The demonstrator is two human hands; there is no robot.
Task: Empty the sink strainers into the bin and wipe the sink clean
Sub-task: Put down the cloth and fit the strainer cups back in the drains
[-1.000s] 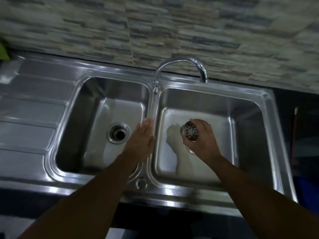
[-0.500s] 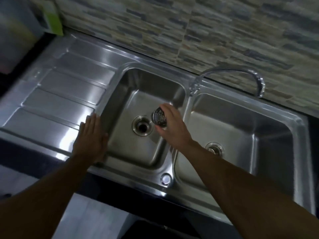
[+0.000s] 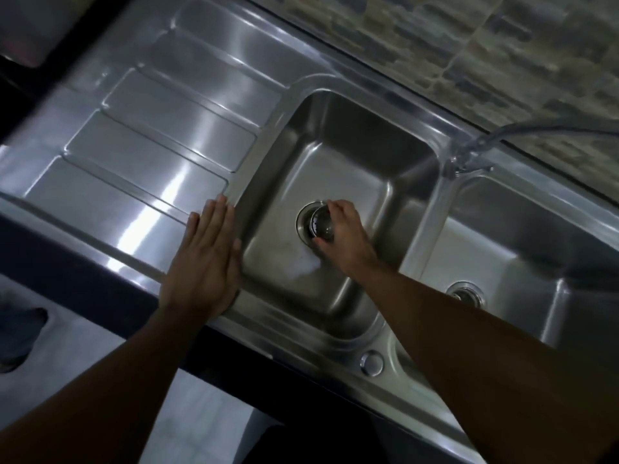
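Right hand (image 3: 345, 237) pinches the round perforated steel strainer (image 3: 321, 223) over the left basin's drain (image 3: 304, 220); left hand (image 3: 204, 259) lies flat, fingers spread, on the ribbed drainboard (image 3: 150, 155).

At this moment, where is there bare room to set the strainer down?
Free: the ribbed drainboard beyond the left hand, and the right basin floor above its drain. Crowded: the left basin's drain, where the right hand holds the strainer.

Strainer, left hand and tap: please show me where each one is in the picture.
strainer (image 3: 321, 223), head view, on its metal basket beside the fingers.
left hand (image 3: 204, 262), head view, on the back of the hand.
tap (image 3: 469, 155), head view, on its base.
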